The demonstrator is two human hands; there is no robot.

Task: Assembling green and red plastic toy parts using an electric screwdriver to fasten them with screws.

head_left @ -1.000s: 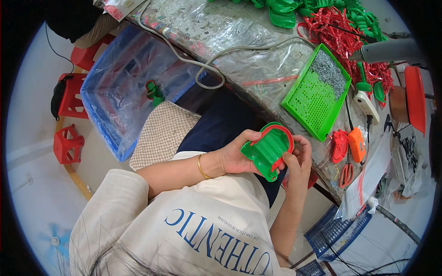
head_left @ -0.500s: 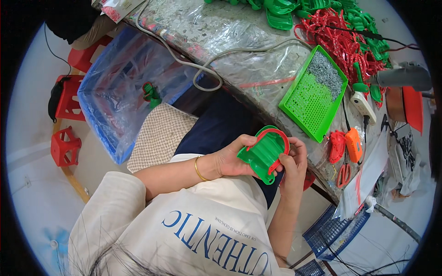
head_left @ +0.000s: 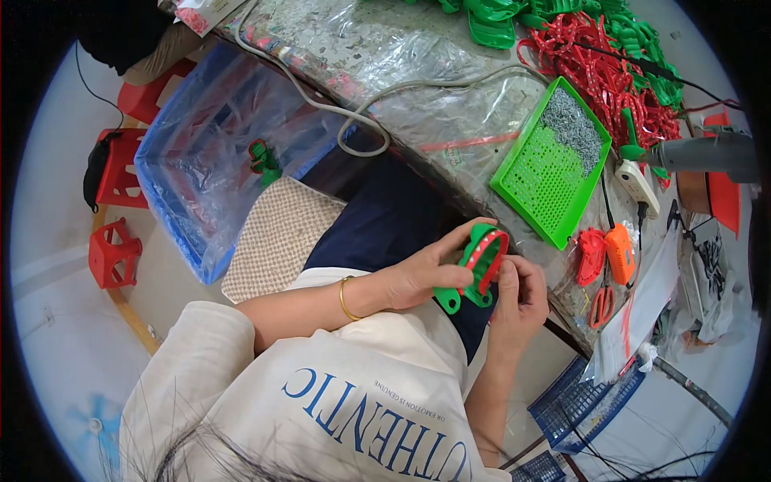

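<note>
Head view: one green plastic piece with red, white-toothed rim (head_left: 486,255), above the lap, beside the counter (head_left: 438,104). Left hand (head_left: 426,275): fingers clamped on the piece. Right hand (head_left: 520,301): fingers curled close by the rim; cannot tell whether they grip it. On the counter: one bright-green perforated tray (head_left: 536,185), part-filled with small grey parts (head_left: 572,127); red strips (head_left: 585,68), heaped; red-handled scissors (head_left: 601,308).

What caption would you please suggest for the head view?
Left hand holds a green and red part, right hand beside it, near a table bearing a green tray.
</note>
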